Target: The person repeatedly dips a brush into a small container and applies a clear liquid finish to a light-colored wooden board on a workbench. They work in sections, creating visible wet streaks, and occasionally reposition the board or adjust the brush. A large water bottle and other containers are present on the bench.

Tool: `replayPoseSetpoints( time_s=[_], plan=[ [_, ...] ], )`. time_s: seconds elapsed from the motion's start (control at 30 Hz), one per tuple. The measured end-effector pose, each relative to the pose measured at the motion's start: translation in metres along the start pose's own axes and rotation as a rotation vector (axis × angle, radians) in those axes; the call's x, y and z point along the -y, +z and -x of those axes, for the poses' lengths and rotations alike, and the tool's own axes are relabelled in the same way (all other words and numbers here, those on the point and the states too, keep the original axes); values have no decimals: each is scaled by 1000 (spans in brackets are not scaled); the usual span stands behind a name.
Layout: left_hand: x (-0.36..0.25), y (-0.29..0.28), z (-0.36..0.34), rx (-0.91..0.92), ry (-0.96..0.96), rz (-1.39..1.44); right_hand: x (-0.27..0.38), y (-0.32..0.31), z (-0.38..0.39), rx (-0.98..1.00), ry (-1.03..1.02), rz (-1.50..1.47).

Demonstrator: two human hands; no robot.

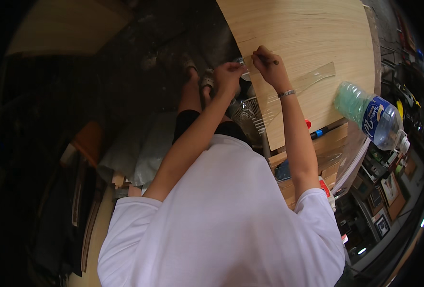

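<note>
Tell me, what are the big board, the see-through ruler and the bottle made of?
The big board looks like pale plywood or veneer: fine grain lines, matte finish. The see-through ruler seems clear plastic, since the grain shows through it and its edges glint. The bottle looks like thin clear plastic, glossy, with a blue label.

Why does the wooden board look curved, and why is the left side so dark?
Head view: the fisheye lens bends the plywood board toward the rim; light falls on it and both hands, left hand, right hand, while the floor at left lies in deep shadow; corners are black.
</note>
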State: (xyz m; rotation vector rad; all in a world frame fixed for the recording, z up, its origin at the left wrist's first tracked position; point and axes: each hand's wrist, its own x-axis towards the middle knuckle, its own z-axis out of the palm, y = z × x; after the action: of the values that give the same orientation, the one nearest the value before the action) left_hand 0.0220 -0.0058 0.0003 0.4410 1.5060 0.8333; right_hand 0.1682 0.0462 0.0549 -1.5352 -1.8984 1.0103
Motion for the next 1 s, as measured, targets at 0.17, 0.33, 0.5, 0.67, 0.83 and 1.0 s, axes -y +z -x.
replayPoseSetpoints(
  time_s=[0.17,0.33,0.5,0.67,0.83,1.0],
  plan=[
    [0,-2,-4,16,29,-37,4,-3,-6,100,24,63],
    [3,-2,-14,79,39,100,5,-2,-7,153,52,-48],
    [-6,-11,-10,133,17,89,15,-9,36,252,65,57],
    [-1,-36,3,157,-9,206,-7,2,21,12,270,-524],
    [16,-50,2,179,-40,215,-19,29,14,-41,332,-696],
    [14,-53,11,201,-82,252,-20,19,15,-82,316,-720]
  ],
)
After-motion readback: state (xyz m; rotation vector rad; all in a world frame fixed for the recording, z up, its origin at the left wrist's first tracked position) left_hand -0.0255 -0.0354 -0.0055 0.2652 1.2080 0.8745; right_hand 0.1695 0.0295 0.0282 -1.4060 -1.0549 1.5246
